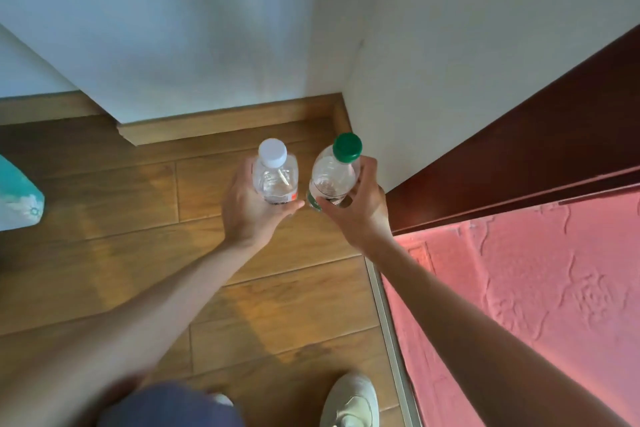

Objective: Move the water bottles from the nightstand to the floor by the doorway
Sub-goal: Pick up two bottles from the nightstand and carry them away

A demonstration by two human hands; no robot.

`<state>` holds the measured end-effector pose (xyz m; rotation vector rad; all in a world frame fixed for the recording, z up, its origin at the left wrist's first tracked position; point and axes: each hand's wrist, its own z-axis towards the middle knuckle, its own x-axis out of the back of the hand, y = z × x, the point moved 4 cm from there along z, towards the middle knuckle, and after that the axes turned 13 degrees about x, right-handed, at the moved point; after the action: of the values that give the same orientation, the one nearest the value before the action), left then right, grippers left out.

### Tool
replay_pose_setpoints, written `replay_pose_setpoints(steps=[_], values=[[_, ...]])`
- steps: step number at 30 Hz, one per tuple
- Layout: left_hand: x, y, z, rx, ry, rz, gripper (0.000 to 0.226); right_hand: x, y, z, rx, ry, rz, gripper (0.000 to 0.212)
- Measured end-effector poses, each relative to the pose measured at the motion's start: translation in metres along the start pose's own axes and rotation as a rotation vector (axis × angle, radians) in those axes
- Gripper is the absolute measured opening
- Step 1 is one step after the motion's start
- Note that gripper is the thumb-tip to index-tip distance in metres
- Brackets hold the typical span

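I look straight down at two clear water bottles held upright over the wooden floor [131, 204], near a wall corner. My left hand [247, 208] grips the white-capped bottle [275, 172] round its body. My right hand [358, 208] grips the green-capped bottle [334, 173], which tilts slightly to the right. The two bottles are side by side, a small gap apart. Whether their bases touch the floor is hidden by my hands.
White walls [194, 28] with a wooden skirting board [228, 123] meet in the corner ahead. A dark red door frame [540, 156] and a metal threshold strip [391, 333] border pink patterned flooring [540, 305] at right. My white shoe [349, 402] is below. A teal cloth [17, 198] lies at the left edge.
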<state>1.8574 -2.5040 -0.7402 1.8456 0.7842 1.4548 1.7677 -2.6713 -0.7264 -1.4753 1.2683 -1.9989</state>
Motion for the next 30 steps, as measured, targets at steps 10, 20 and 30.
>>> replay_pose_setpoints(steps=[10,20,30], values=[[-0.048,-0.042,0.027,-0.106,-0.053,0.057,0.084,-0.036,0.06,0.007,-0.052,0.044,0.012,0.068],[-0.082,-0.055,0.032,-0.1,-0.018,-0.01,0.079,-0.052,0.087,0.009,-0.085,0.087,0.075,0.066],[-0.1,-0.059,0.038,-0.08,0.058,-0.065,0.083,-0.06,0.105,0.023,-0.092,0.087,0.111,0.073]])
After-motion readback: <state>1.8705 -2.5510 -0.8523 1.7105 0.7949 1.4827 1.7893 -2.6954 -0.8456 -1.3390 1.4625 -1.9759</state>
